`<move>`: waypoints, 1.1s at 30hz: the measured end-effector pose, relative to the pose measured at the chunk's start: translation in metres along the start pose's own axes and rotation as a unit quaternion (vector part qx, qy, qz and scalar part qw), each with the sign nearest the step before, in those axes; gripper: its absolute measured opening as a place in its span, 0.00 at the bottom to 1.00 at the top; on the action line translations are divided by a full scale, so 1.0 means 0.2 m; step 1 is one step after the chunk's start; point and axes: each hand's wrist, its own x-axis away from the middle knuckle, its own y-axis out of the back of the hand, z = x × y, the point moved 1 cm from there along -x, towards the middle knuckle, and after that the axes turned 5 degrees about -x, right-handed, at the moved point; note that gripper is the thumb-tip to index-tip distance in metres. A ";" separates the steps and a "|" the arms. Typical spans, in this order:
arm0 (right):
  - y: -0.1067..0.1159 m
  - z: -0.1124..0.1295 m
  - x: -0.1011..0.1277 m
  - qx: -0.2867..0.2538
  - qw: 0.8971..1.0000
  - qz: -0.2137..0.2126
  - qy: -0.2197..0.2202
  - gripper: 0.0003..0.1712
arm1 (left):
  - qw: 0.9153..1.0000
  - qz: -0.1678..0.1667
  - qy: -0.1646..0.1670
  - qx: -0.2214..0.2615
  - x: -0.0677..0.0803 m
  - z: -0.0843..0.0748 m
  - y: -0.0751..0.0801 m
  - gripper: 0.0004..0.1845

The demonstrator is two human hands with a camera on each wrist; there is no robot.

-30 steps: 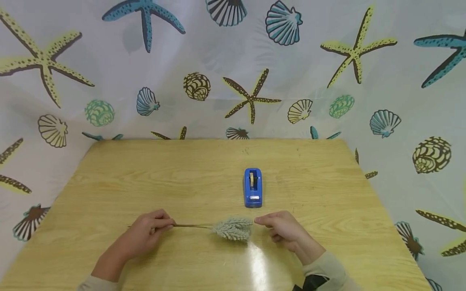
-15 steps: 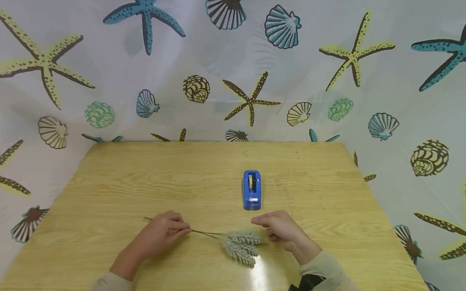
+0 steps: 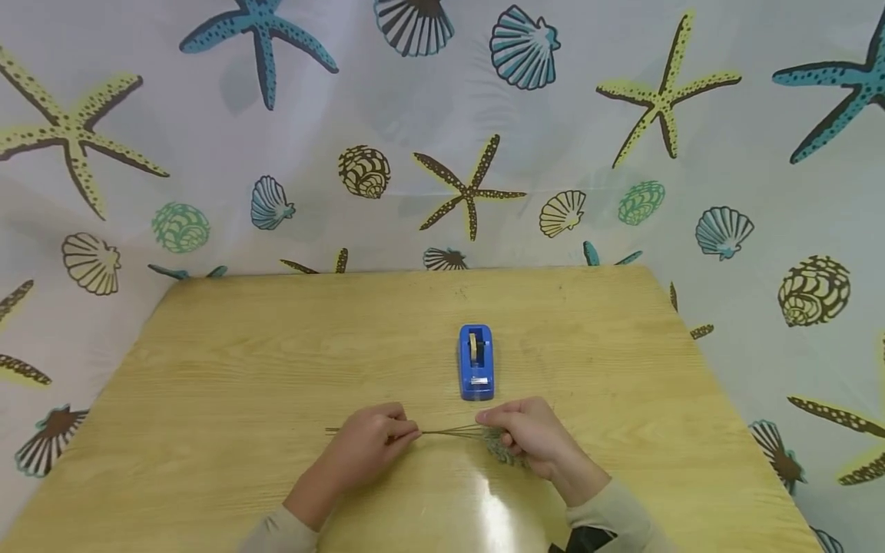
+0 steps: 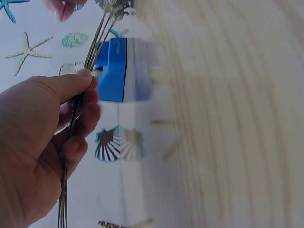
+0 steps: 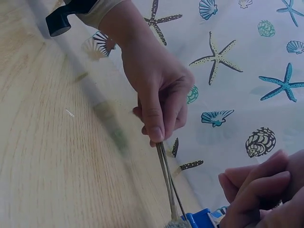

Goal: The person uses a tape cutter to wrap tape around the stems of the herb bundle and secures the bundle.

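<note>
My left hand (image 3: 369, 442) pinches the thin brown stems (image 4: 93, 50) of a small bunch of pale grey-green sprigs with fuzzy, wheat-like heads. In the left wrist view the stems run through the palm, their lower ends below the hand. The heads (image 3: 503, 447) lie partly hidden behind my right hand (image 3: 535, 438), whose curled fingers come together at the tips beside the stems. Seen from the right wrist, that right hand (image 5: 259, 192) stays apart from the stems (image 5: 167, 175); I cannot tell whether its fingertips hold something thin. The left hand (image 5: 156, 95) shows there too.
A blue tape dispenser (image 3: 476, 362) with a roll of tape stands on the wooden table (image 3: 276, 338) just beyond the hands. A white cloth (image 3: 311, 138) printed with starfish and shells hangs behind the table and at both sides.
My left hand has moved right with the sprigs, carrying the heads behind the right hand. The right hand keeps nearly the same place and pose. The heads spread at mid-time, then went partly hidden.
</note>
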 end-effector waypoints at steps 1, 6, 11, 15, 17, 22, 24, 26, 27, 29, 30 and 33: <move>0.00 0.00 0.00 -0.001 1.000 -0.001 0.000 0.20 | 1.000 0.002 0.000 -0.002 -0.02 -0.02 -0.01 0.05; -0.02 -0.01 -0.01 0.003 1.000 -0.006 -0.007 0.18 | 1.000 0.009 -0.001 -0.024 -0.07 -0.06 -0.04 0.05; -0.03 -0.02 -0.02 0.007 1.000 -0.014 -0.007 0.19 | 1.000 0.022 -0.001 -0.020 -0.10 -0.08 -0.06 0.07; -0.04 -0.02 -0.03 -0.003 1.000 -0.007 -0.011 0.20 | 0.998 0.049 0.021 0.027 -0.15 -0.11 -0.07 0.07; -0.04 -0.03 -0.04 -0.009 1.000 -0.005 -0.014 0.19 | 0.996 0.059 0.029 0.054 -0.17 -0.13 -0.08 0.08; -0.04 -0.05 -0.04 -0.014 1.000 -0.006 -0.017 0.17 | 0.995 0.059 0.026 0.081 -0.22 -0.16 -0.09 0.08; -0.04 -0.06 -0.04 -0.014 1.000 -0.005 -0.017 0.18 | 0.995 0.061 0.021 0.080 -0.23 -0.17 -0.09 0.08; -0.05 -0.07 -0.03 -0.014 1.000 -0.004 -0.016 0.18 | 0.994 0.067 0.019 0.082 -0.24 -0.17 -0.10 0.08; -0.05 -0.07 -0.03 -0.015 1.000 -0.003 -0.016 0.18 | 0.994 0.068 0.018 0.083 -0.24 -0.18 -0.10 0.08; -0.05 -0.08 -0.02 -0.016 1.000 -0.006 -0.018 0.18 | 0.994 0.070 0.017 0.081 -0.24 -0.18 -0.11 0.08; -0.05 -0.08 -0.02 -0.016 1.000 -0.008 -0.018 0.18 | 0.994 0.070 0.018 0.080 -0.24 -0.18 -0.11 0.09; -0.04 -0.08 -0.01 -0.012 1.000 -0.016 -0.015 0.18 | 0.995 0.058 0.019 0.073 -0.25 -0.19 -0.10 0.08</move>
